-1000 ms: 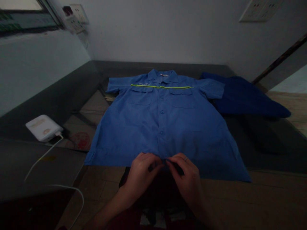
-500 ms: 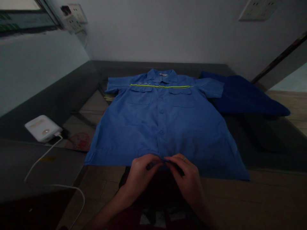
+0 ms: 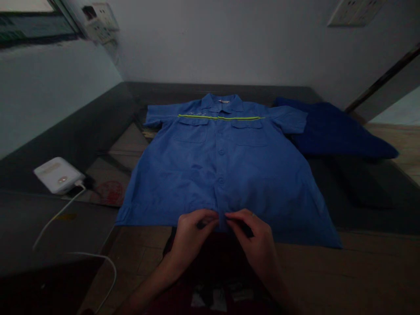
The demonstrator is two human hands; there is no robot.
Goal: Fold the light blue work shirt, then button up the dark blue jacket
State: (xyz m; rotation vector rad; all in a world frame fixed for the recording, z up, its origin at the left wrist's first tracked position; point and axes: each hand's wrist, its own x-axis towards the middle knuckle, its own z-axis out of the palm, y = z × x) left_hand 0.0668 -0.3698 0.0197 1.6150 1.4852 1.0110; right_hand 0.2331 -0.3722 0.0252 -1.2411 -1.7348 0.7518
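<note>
A blue short-sleeved work shirt (image 3: 223,170) with a yellow-green chest stripe lies flat, collar away from me, front buttoned. Both hands meet at the middle of its near hem. My left hand (image 3: 193,232) pinches the left side of the placket at the bottom edge. My right hand (image 3: 254,238) pinches the right side, fingers curled on the fabric. The fingertips nearly touch each other. What lies under the fingers at the hem is hidden.
A darker blue garment (image 3: 334,131) lies at the back right. A white power bank (image 3: 58,175) with a white cable (image 3: 65,245) sits at the left. Dark grey raised edges run along the left and back. Wooden boards show near me.
Both hands stay at the hem's middle, shifting slightly; the fingertips have drawn a little closer together. The shirt has not moved.
</note>
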